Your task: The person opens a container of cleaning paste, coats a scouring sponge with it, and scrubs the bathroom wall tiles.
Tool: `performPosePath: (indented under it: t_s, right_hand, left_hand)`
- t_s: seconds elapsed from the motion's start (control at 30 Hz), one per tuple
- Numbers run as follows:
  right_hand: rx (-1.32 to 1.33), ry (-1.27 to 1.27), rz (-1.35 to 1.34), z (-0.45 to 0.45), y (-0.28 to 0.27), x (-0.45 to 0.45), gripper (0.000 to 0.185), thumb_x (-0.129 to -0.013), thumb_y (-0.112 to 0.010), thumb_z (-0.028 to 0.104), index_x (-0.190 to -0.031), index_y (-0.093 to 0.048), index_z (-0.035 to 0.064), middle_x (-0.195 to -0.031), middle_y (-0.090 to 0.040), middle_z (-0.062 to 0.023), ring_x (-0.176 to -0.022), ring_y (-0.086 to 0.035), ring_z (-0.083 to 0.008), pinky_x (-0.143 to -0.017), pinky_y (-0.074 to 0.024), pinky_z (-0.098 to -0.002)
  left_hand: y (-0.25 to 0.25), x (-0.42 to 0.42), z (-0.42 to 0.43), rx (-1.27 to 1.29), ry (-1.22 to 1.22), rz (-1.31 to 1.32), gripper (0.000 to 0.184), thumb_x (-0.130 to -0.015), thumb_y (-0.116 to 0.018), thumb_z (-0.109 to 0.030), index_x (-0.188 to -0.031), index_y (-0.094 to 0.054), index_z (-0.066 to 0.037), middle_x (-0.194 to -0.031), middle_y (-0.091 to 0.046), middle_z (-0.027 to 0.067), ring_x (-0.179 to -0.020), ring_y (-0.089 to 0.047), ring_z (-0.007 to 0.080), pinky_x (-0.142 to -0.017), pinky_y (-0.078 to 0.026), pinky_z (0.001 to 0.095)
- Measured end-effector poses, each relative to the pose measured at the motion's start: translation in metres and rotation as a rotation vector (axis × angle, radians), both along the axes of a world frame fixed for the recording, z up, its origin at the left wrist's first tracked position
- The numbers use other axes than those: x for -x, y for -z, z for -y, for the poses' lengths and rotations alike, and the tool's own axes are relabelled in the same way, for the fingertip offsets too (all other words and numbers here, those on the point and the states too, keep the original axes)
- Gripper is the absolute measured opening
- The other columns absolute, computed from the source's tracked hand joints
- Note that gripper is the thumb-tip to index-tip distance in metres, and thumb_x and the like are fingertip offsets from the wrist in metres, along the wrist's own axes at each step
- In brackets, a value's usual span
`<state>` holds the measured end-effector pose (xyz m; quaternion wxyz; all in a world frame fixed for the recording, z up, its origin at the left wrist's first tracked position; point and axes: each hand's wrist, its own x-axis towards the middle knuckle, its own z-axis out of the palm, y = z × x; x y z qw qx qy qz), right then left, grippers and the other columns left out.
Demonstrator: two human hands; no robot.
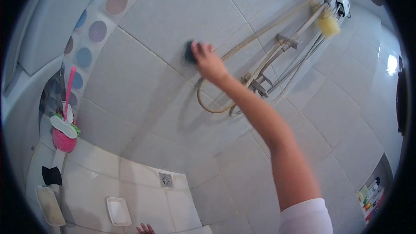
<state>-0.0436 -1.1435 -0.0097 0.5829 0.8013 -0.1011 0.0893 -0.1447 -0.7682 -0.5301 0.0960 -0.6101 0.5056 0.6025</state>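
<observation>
My right hand (208,60) is closed on a dark scrubbing pad (190,53), pressed against the grey wall tiles (173,21). The arm reaches up from the lower right, in a white sleeve. Only the fingertips of my left hand (145,229) show at the bottom edge; they are stretched out and slightly apart, with nothing seen in them. Nearest to them is a white rectangular tray (118,211) on the floor. Just right of my right hand hangs the looped shower hose (201,99).
Shower pipes and a mixer (260,84) run up the wall, with a yellow bath sponge (328,25) hanging there. At left stand a pink brush holder (64,141) and a second tray (50,206). A drain (166,180) and a bottle niche (372,195) are also visible.
</observation>
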Motion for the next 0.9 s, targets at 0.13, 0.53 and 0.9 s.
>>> performPosePath:
  t_s: [0.13,0.53,0.9]
  right_hand:
    - [-0.12,0.038,-0.185,-0.008,-0.013,0.002,0.05,-0.081,-0.046,0.006,-0.131,-0.039,0.0056,-0.11,-0.045,-0.0173,-0.103,-0.05,-0.0389,-0.073,-0.0543,-0.0401]
    - [-0.217,0.106,1.01,0.004,-0.105,-0.091,0.066,-0.081,-0.06,0.018,-0.133,-0.029,-0.0073,-0.126,-0.032,-0.0299,-0.109,-0.042,-0.0496,-0.096,-0.0357,-0.0513]
    - [-0.119,-0.133,0.063,-0.017,0.063,-0.12,0.045,-0.08,-0.053,0.005,-0.125,-0.043,0.0048,-0.117,-0.045,-0.0168,-0.102,-0.05,-0.039,-0.078,-0.0542,-0.0435]
  left_hand:
    - [0.011,0.003,0.0,0.037,-0.043,0.007,0.113,-0.073,-0.066,-0.044,-0.144,0.019,-0.02,-0.15,0.024,0.0117,-0.137,0.018,0.0381,-0.107,-0.001,0.0614]
    - [0.021,0.001,-0.007,0.039,-0.07,-0.094,0.11,-0.076,-0.06,-0.051,-0.143,0.02,-0.019,-0.148,0.029,0.012,-0.136,0.021,0.0395,-0.104,0.007,0.0648]
    - [0.086,0.04,0.002,0.066,-0.12,-0.061,0.12,-0.069,-0.062,-0.056,-0.142,0.02,-0.007,-0.138,0.034,0.0305,-0.123,0.034,0.0527,-0.094,0.012,0.0743]
